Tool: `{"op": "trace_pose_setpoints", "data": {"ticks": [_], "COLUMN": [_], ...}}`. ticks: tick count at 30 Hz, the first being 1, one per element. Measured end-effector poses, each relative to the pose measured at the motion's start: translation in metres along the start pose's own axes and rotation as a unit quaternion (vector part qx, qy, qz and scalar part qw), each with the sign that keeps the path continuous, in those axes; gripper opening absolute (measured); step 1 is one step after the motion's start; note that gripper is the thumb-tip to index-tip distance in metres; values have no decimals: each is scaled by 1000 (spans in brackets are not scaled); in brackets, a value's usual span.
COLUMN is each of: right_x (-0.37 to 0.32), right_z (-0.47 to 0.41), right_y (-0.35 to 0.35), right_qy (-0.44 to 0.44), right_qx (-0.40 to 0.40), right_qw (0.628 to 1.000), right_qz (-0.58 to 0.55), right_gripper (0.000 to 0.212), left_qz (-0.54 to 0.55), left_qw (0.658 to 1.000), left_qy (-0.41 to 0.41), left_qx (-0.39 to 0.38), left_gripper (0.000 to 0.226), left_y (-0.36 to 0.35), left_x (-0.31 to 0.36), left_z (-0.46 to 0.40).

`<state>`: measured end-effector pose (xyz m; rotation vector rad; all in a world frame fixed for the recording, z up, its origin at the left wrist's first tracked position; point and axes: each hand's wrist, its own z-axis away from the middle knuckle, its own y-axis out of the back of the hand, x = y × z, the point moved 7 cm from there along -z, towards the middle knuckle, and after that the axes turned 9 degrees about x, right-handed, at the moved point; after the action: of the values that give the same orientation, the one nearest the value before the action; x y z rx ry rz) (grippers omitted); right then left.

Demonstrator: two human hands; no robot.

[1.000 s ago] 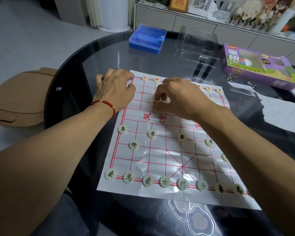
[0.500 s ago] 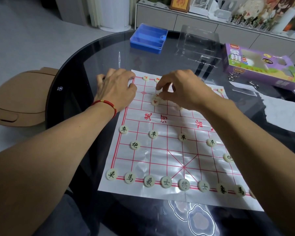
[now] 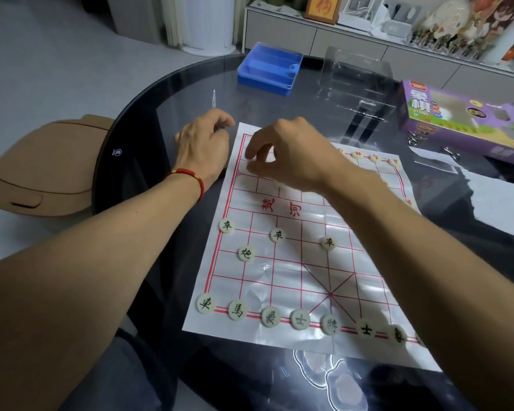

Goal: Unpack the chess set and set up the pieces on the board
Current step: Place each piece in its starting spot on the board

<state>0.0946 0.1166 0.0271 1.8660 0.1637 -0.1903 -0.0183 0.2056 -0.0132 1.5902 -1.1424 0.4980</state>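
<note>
Head view: dark glass table [image 3: 161,120] carries the paper board [image 3: 294,262]; purple box [image 3: 457,120] lies well beyond the board's far right corner, blue tray [image 3: 269,68] beyond its far edge; left hand [image 3: 202,146], fingers curled, contents hidden, rests just left of the board's far left corner; right hand [image 3: 288,155] hovers over that corner, fingertips pinched, whether on a piece I cannot tell; black-marked pieces [image 3: 300,320] line the board's near edge.

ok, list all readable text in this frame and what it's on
"XIANG QI": purple game box
"楚河": board sheet, in red
"卒": three near pieces
"炮": piece
"車 馬 象 士 將 士 象": near row
Red far pieces, framed sign: too blurred.
</note>
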Motion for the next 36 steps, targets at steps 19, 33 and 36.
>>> {"op": "trace_pose_setpoints", "data": {"ticks": [19, 33, 36], "right_x": [-15, 47, 70], "right_z": [-3, 9, 20], "right_y": [-22, 34, 35], "right_qy": [34, -30, -49], "right_qx": [-10, 10, -43], "right_qw": [999, 999, 997], "right_qz": [28, 31, 45], "right_gripper": [17, 17, 22], "left_qz": [-48, -41, -39], "left_qw": [998, 998, 998], "left_qy": [-12, -12, -14], "left_qx": [-39, -46, -41], "left_gripper": [24, 7, 5], "left_y": [-3, -12, -13], "left_x": [-6, -11, -10], "left_z": [1, -3, -4]}}
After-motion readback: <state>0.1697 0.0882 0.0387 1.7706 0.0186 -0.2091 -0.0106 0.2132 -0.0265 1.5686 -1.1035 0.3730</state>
